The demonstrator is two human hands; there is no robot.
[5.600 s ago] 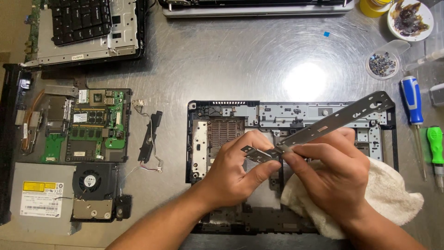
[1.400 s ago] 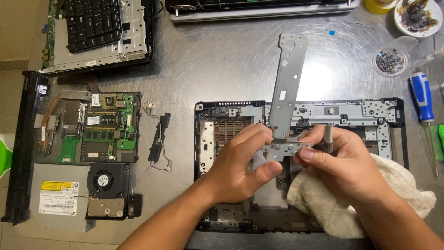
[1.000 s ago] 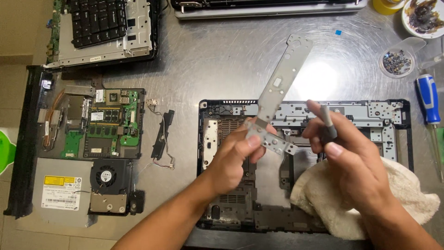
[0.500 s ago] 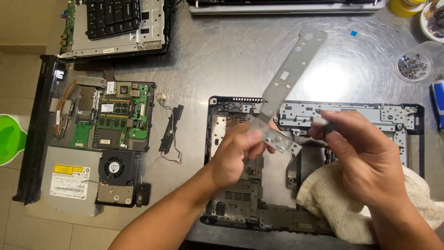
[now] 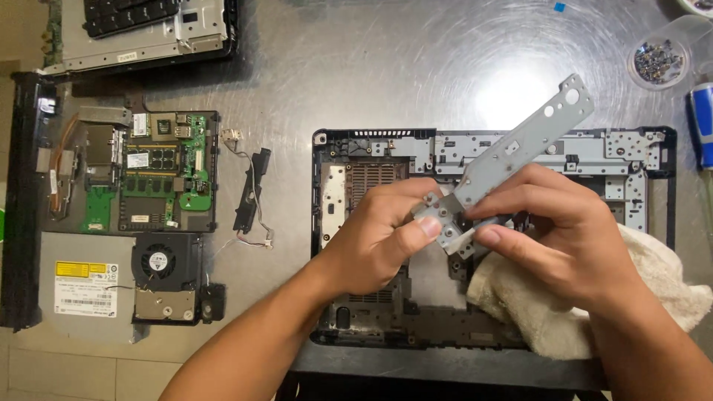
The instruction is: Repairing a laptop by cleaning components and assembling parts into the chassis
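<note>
Pinching the metal bracket (image 5: 512,145) between our left hand (image 5: 379,241) and right hand (image 5: 553,230), we hold it above the laptop base (image 5: 631,160), towel (image 5: 653,289) underneath.

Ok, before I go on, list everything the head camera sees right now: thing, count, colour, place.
metal bracket: 1, grey, held by both hands over the laptop base.
laptop base: 1, black with a grey metal frame, centre right of the table.
cloth: 1, off-white, on the base's right side under the right hand.
circuit board: 1, green, left.
cooling fan: 1, black, below the board.
optical drive: 1, grey with a label, lower left.
speaker strip: 1, black with wires, beside the board.
keyboard assembly: 1, black and grey, top left.
screw dish: 1, clear, top right.
screwdriver handle: 1, blue, right edge.
table: 1, steel.
left hand: pinching the bracket.
right hand: pinching the bracket.
</note>
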